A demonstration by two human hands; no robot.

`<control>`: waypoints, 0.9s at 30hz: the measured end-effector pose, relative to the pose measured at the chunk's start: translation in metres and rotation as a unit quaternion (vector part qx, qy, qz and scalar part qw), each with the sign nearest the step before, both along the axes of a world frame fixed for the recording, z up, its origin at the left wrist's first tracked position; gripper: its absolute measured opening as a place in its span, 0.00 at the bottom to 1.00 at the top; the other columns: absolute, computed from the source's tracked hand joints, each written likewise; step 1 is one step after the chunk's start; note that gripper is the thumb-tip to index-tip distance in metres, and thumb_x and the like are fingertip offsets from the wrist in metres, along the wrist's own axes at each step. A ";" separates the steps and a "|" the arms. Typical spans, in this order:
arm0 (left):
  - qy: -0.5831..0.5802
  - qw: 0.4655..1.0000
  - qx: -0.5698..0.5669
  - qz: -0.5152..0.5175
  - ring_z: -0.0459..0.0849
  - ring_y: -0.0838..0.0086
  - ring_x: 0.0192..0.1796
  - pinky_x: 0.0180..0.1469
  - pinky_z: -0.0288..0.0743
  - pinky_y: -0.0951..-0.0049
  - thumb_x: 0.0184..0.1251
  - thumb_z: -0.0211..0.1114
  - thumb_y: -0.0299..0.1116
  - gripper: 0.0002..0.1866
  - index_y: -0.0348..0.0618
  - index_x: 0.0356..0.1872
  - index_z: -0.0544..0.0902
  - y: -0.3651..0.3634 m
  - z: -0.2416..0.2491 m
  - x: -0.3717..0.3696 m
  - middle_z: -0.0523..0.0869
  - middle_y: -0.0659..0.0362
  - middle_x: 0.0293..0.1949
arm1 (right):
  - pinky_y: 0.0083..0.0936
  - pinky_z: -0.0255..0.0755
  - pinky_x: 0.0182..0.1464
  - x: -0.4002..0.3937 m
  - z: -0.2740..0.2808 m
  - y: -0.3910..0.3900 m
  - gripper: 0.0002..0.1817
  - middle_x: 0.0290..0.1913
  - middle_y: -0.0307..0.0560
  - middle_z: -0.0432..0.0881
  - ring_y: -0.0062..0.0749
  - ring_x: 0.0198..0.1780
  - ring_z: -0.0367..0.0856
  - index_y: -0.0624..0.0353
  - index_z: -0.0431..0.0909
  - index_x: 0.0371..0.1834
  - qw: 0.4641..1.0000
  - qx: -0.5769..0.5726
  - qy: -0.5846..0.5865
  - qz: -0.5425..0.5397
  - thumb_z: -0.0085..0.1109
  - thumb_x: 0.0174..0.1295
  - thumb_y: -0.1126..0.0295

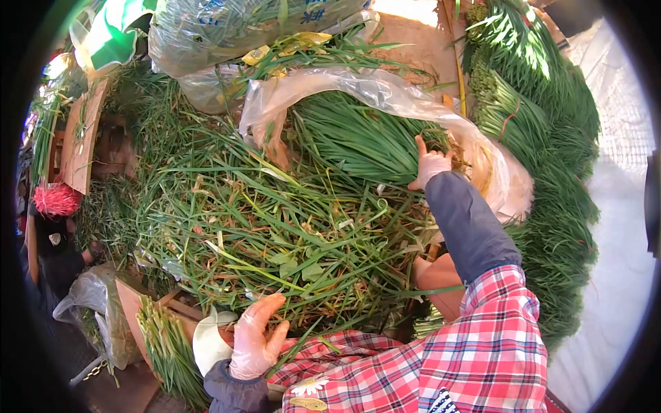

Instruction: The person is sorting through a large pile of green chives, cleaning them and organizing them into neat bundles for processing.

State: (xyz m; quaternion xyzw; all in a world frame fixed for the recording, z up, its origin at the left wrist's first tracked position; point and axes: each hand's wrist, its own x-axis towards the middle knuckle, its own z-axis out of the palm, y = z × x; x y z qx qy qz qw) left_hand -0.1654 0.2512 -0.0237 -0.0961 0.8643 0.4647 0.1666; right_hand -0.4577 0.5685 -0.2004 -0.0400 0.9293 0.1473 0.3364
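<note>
My right hand (432, 164), in a thin clear glove, reaches to the root end of a pile of long green garlic chives (358, 134) lying in an opened clear plastic bag (385, 86). Its thumb and forefinger are spread apart against the chives. Lower down, my left hand (258, 337), also gloved, hovers over my lap with fingers apart and nothing in it. Just beyond it spreads a heap of loose chive leaves and trimmings (275, 227), green mixed with dry brown bits.
Bundled chives (551, 138), some tied with red bands, are stacked along the right beside a white sheet (613, 227). A stuffed plastic sack (234, 34) stands at the back. At lower left, a chive bunch (165, 344) leans near a wooden board, with red ties (56, 199) farther up.
</note>
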 end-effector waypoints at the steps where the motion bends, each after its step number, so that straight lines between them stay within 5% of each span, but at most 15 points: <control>1: -0.007 1.000 0.019 0.022 0.77 0.56 0.55 0.58 0.68 0.64 0.56 0.64 0.30 0.21 0.34 0.51 0.76 0.000 0.000 -0.002 0.79 0.47 0.51 | 0.56 0.48 0.66 0.002 0.005 -0.003 0.72 0.59 0.54 0.73 0.49 0.61 0.70 0.51 0.31 0.74 1.000 0.019 -0.007 0.014 0.74 0.32 0.40; 6: -0.022 0.994 0.069 0.082 0.77 0.59 0.54 0.57 0.67 0.67 0.58 0.63 0.32 0.21 0.32 0.52 0.76 -0.002 -0.002 0.001 0.79 0.47 0.50 | 0.30 0.70 0.54 -0.013 0.033 0.019 0.64 0.51 0.64 0.77 0.50 0.51 0.78 0.60 0.37 0.73 0.983 -0.157 -0.090 -0.017 0.72 0.37 0.52; 9: -0.026 0.995 0.066 0.076 0.78 0.58 0.53 0.57 0.68 0.66 0.58 0.62 0.33 0.21 0.32 0.51 0.76 -0.002 -0.002 0.002 0.79 0.46 0.50 | 0.31 0.69 0.56 -0.032 0.075 0.027 0.58 0.53 0.63 0.76 0.50 0.52 0.77 0.63 0.51 0.70 0.951 -0.308 -0.041 0.011 0.74 0.35 0.55; 11: -0.024 0.996 0.058 0.064 0.78 0.58 0.53 0.57 0.68 0.66 0.58 0.62 0.33 0.21 0.32 0.51 0.76 -0.004 0.000 -0.001 0.80 0.46 0.49 | 0.30 0.67 0.58 -0.043 0.069 0.044 0.53 0.53 0.59 0.76 0.45 0.53 0.77 0.63 0.57 0.67 0.866 -0.474 -0.111 -0.118 0.74 0.36 0.59; 13: -0.035 0.995 0.065 0.062 0.78 0.58 0.53 0.57 0.68 0.66 0.58 0.62 0.33 0.21 0.32 0.51 0.76 -0.005 -0.002 0.000 0.80 0.46 0.49 | 0.29 0.67 0.58 -0.042 0.058 0.053 0.48 0.54 0.55 0.77 0.41 0.52 0.77 0.64 0.61 0.65 0.851 -0.483 -0.128 -0.164 0.74 0.37 0.62; 16: -0.053 0.991 0.112 0.050 0.79 0.58 0.53 0.56 0.69 0.67 0.58 0.61 0.33 0.21 0.33 0.52 0.76 -0.004 0.004 -0.007 0.80 0.46 0.49 | 0.29 0.67 0.57 -0.029 0.041 0.056 0.41 0.53 0.49 0.78 0.36 0.50 0.77 0.63 0.67 0.62 0.901 -0.387 -0.102 -0.168 0.73 0.39 0.66; 19: -0.080 0.983 0.162 -0.035 0.79 0.62 0.52 0.55 0.71 0.68 0.60 0.60 0.32 0.20 0.34 0.53 0.75 0.011 0.022 -0.041 0.80 0.46 0.49 | 0.28 0.67 0.56 -0.027 0.039 0.068 0.38 0.49 0.46 0.80 0.33 0.49 0.77 0.63 0.69 0.60 0.792 -0.515 -0.148 -0.292 0.72 0.41 0.68; 22: -0.207 0.897 0.392 0.004 0.75 0.65 0.58 0.60 0.68 0.66 0.64 0.59 0.34 0.27 0.30 0.61 0.67 0.054 0.009 -0.098 0.76 0.47 0.56 | 0.27 0.68 0.55 -0.026 0.065 0.059 0.37 0.48 0.47 0.80 0.32 0.48 0.77 0.62 0.69 0.60 0.765 -0.583 -0.098 -0.256 0.71 0.42 0.70; 25: -0.273 0.809 0.504 0.128 0.73 0.62 0.59 0.57 0.69 0.66 0.63 0.62 0.43 0.37 0.31 0.66 0.58 0.114 -0.060 -0.138 0.72 0.46 0.59 | 0.26 0.71 0.52 -0.009 0.079 0.032 0.34 0.48 0.48 0.80 0.31 0.46 0.79 0.62 0.70 0.59 0.721 -0.577 -0.170 -0.343 0.69 0.43 0.74; 27: -0.274 0.736 0.598 0.159 0.70 0.59 0.62 0.60 0.65 0.55 0.60 0.65 0.50 0.39 0.39 0.65 0.60 0.154 -0.120 -0.143 0.70 0.49 0.61 | 0.28 0.71 0.53 0.022 0.090 0.005 0.34 0.48 0.50 0.80 0.31 0.47 0.79 0.63 0.69 0.59 0.667 -0.623 -0.199 -0.356 0.69 0.44 0.72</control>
